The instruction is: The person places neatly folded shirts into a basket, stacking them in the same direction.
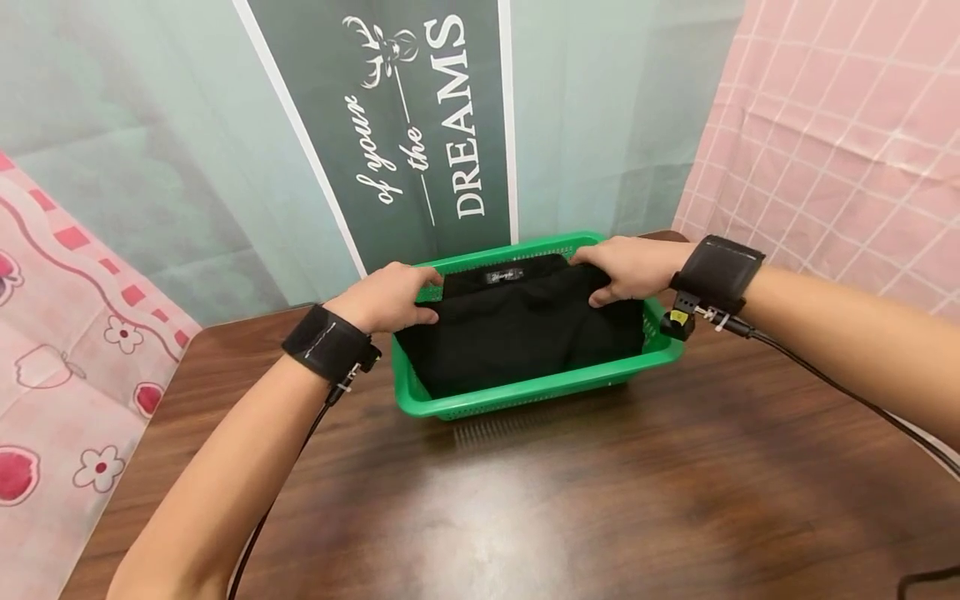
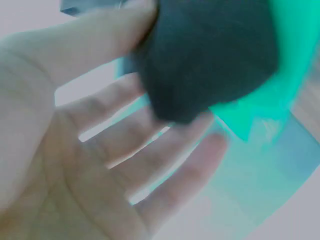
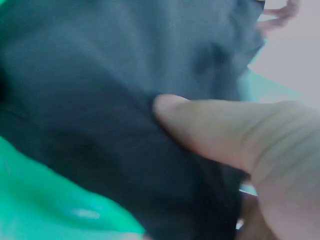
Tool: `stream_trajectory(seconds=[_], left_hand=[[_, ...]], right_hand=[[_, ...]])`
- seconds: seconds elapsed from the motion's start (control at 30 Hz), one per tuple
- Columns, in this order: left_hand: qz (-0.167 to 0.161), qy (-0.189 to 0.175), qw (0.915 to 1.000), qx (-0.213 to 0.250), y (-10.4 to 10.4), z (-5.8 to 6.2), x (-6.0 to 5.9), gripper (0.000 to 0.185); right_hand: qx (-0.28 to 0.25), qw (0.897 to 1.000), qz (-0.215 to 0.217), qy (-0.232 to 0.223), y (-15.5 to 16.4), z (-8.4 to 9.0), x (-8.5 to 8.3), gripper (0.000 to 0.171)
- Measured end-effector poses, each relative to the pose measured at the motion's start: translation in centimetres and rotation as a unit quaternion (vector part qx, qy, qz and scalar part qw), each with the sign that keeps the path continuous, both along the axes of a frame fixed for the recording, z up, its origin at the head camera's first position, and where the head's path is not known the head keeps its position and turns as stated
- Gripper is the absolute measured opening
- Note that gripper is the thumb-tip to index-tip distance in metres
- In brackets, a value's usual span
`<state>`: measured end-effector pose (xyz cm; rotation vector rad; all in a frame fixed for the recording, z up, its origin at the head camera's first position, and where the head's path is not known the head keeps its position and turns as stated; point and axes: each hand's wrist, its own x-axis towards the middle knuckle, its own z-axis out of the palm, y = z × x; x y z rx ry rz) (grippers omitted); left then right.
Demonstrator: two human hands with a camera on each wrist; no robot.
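A folded black garment [image 1: 517, 325] with a small label [image 1: 504, 276] near its far edge lies in a green plastic basket [image 1: 540, 385]. My left hand [image 1: 392, 298] holds its left end; in the left wrist view the thumb is on one side of the dark cloth [image 2: 210, 55] and the fingertips go behind it. At the right end my right hand [image 1: 632, 265] grips the cloth. The thumb [image 3: 210, 125] presses into the fabric in the right wrist view, and most of the other fingers are hidden behind it.
The basket stands on a brown wooden table [image 1: 480, 517], close to a green curtain [image 1: 600, 125] with printed lettering. Patterned pink cloth [image 1: 67, 400] hangs at the left and pink checked cloth [image 1: 847, 142] at the right. Cables run from both wristbands along the arms.
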<state>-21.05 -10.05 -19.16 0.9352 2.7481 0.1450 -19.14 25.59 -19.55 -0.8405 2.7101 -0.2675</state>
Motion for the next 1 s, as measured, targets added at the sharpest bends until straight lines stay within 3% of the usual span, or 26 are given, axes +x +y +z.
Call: stream_trajectory(seconds=[0.1, 0.23, 0.33, 0.43, 0.47, 0.53, 0.63, 0.77, 1.0], left_hand=[[0.020, 0.033, 0.9992, 0.000, -0.5, -0.4, 0.0, 0.058], [0.022, 0.067, 0.9975, -0.004, -0.9, -0.5, 0.7, 0.054], [0.019, 0.107, 0.9940, -0.011, -1.1, -0.4, 1.9, 0.037], [0.012, 0.132, 0.9911, -0.014, -1.1, -0.3, 3.1, 0.016], [0.006, 0.134, 0.9908, -0.015, -1.0, -0.2, 3.5, 0.020], [-0.004, 0.127, 0.9914, -0.031, -0.7, -0.3, 3.7, 0.032], [-0.010, 0.103, 0.9918, -0.075, -0.3, -0.5, 3.5, 0.039], [-0.005, 0.085, 0.9882, -0.127, -0.2, -1.1, 3.1, 0.032], [0.000, 0.063, 0.9857, -0.156, 0.8, -2.4, 2.4, 0.031]], right_hand=[[0.007, 0.999, -0.020, 0.033, 0.2, -0.7, -0.4, 0.065], [0.014, 0.997, -0.024, 0.070, 0.7, -0.8, -0.2, 0.064], [0.016, 0.990, -0.002, 0.142, 1.0, -0.7, 0.9, 0.057], [0.016, 0.977, 0.018, 0.214, 1.3, -0.5, 2.6, 0.039], [0.016, 0.975, 0.021, 0.221, 1.3, -0.5, 3.1, 0.032], [0.024, 0.977, 0.021, 0.212, 1.2, -0.4, 3.9, 0.023], [0.047, 0.985, 0.015, 0.165, 0.8, -0.6, 4.2, 0.020], [0.075, 0.992, 0.012, 0.104, 0.0, -1.3, 3.2, 0.031], [0.101, 0.995, 0.019, 0.009, -1.1, -2.3, 0.8, 0.048]])
